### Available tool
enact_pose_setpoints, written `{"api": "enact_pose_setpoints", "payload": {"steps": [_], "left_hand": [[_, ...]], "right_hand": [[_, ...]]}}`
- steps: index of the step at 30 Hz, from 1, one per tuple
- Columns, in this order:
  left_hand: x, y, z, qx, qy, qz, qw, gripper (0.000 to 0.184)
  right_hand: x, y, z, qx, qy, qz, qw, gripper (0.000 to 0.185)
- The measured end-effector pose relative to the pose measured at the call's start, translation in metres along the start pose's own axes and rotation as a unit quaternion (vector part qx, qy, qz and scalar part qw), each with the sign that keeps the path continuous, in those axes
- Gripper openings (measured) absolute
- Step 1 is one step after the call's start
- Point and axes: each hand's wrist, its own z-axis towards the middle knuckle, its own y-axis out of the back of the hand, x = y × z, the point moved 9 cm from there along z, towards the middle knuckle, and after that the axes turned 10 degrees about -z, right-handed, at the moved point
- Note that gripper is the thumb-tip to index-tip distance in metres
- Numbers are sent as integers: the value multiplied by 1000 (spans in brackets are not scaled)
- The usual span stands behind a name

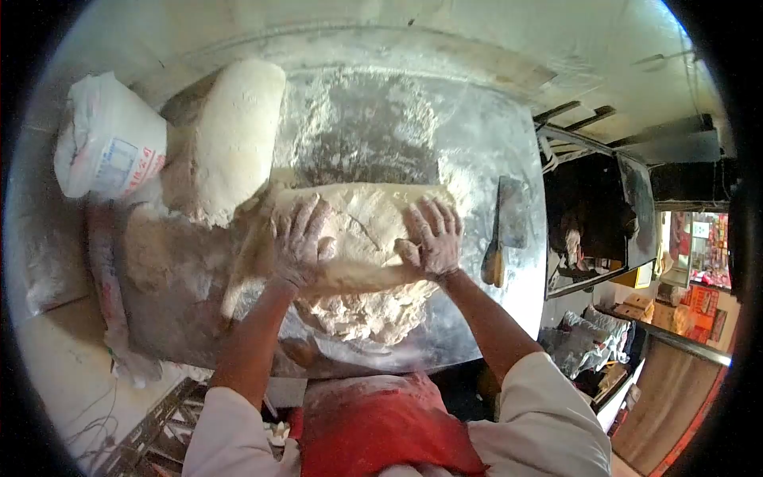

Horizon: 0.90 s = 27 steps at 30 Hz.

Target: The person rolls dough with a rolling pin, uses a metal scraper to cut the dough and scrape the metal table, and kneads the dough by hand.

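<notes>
A wide slab of pale dough (358,215) lies across the middle of the floured metal table (469,159). My left hand (302,238) presses on its left part, fingers spread and pointing away from me. On its right part rests my right hand (433,237), fingers also spread. Both hands are coated with flour. Rough, lumpy dough (369,315) shows below the slab, on my side. A scraper with a wooden handle (494,266) lies to the right of my right hand.
At the back left lies a large smooth dough piece (237,135), beside a white bag with red print (127,143). A long plastic bag (111,294) lines the table's left edge. Right of the table are a dark open compartment (588,215) and plastic-wrapped goods (592,338).
</notes>
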Motion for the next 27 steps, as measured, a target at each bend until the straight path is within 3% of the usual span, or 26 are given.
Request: {"api": "enact_pose_setpoints", "payload": {"steps": [1,2,3,4,5,6,7,8,10,12,14,17,19,20,21,22,23,25,27], "left_hand": [[-3,-1,4,41,34,34,998,66],[-7,-17,-1,141,81,100,982,71],[-14,-40,-15,145,79,98,981,71],[-32,-87,-38,178,34,-156,971,72],[-51,-113,-51,199,-9,-402,894,73],[-62,-114,-49,141,-54,-329,932,73],[-68,-111,-43,68,-72,-125,987,73],[-67,-112,-41,24,-77,-53,995,72],[-58,-113,-26,10,-76,-10,997,72],[-58,-103,-16,6,-79,57,995,72],[-71,-88,-13,61,-65,186,978,72],[-84,-62,-28,217,-76,382,895,72],[-72,-26,-32,-27,-186,328,926,68],[-46,-14,-28,-103,-178,193,959,67],[-25,-6,-29,-176,-160,53,970,67],[-22,-11,-24,-102,-128,36,986,63],[-11,-18,-12,-105,-121,40,986,63],[-11,-14,-28,-87,-114,8,990,60],[-21,1,-24,-110,-124,29,986,57]], "right_hand": [[7,7,5,39,-26,7,999,75],[23,22,7,-4,-5,54,999,77],[42,33,5,-40,16,102,994,80],[75,43,5,-31,58,119,991,79],[103,46,5,-20,99,136,985,77],[114,29,2,-9,113,143,983,73],[120,10,-3,2,128,150,980,69],[122,3,-9,-78,147,124,978,64],[122,-8,-10,-21,145,140,979,63],[120,-3,-1,-37,153,113,981,65],[121,-4,-2,-24,153,112,982,66],[118,13,6,17,148,105,983,69],[104,32,0,-1,160,81,984,67],[82,28,-3,-42,143,58,987,69],[55,-6,-8,1,94,30,995,73],[55,-9,-16,-45,100,12,994,71],[55,-12,-15,-103,114,-9,988,69],[53,-7,-16,-103,104,41,988,63],[51,-27,-21,-14,122,-20,992,65]]}}
